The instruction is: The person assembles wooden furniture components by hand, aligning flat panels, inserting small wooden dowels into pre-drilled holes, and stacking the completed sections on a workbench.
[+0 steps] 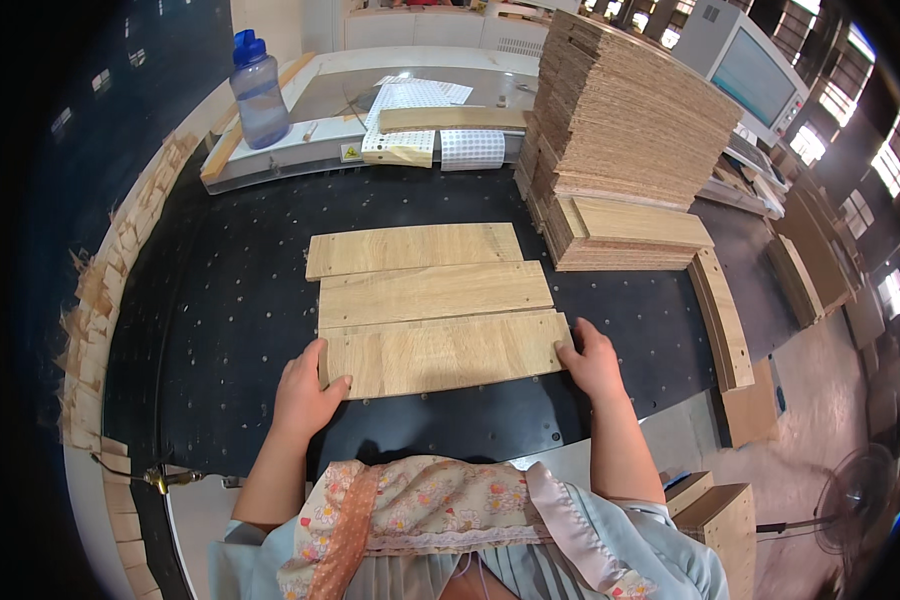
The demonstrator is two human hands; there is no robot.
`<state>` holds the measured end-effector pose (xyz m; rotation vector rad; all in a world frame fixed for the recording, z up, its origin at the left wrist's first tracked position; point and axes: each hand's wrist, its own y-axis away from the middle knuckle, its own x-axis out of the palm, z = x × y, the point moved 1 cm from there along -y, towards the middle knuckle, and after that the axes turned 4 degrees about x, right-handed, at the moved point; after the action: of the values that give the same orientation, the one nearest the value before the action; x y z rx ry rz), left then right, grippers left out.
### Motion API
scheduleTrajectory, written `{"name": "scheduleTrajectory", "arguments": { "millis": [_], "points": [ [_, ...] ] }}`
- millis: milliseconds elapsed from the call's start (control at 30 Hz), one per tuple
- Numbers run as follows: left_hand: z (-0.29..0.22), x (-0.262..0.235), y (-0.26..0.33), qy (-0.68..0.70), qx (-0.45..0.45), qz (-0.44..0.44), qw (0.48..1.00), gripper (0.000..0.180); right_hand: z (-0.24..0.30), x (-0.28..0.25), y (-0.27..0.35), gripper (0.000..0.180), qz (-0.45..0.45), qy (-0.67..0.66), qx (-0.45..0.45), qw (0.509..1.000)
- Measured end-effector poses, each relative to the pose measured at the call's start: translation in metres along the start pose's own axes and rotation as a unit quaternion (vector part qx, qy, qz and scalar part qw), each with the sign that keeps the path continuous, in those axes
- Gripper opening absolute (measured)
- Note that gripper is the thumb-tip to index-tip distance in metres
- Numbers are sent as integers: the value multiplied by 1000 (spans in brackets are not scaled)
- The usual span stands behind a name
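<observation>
Three light wooden boards lie side by side on a black perforated table (230, 300). My left hand (305, 392) grips the left end of the nearest board (445, 352). At its right end my right hand (590, 362) holds the edge. The middle board (435, 293) touches the nearest one, and the far board (415, 249) lies just beyond.
A tall stack of boards (630, 120) rises at the back right, with a lower pile (630, 235) in front. A blue water bottle (258, 90) stands at the back left. Wood offcuts (95, 330) line the left rim. A narrow strip (722, 318) lies at the right.
</observation>
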<state>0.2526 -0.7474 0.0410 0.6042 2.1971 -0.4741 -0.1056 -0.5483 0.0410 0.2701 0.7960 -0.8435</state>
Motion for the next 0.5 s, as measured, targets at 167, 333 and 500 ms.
{"name": "scheduleTrajectory", "arguments": {
  "millis": [167, 333, 500],
  "points": [
    [6, -1, -5, 69, 21, -71, 995, 57, 11, 12, 5, 43, -4, -48, -31, 998],
    [10, -12, -66, 111, 18, -90, 990, 52, 39, 10, -50, 47, -66, -18, -113, 991],
    [37, -1, -96, 141, -33, -20, 989, 53, 39, 23, -82, 58, 50, -20, -21, 998]
  ]
}}
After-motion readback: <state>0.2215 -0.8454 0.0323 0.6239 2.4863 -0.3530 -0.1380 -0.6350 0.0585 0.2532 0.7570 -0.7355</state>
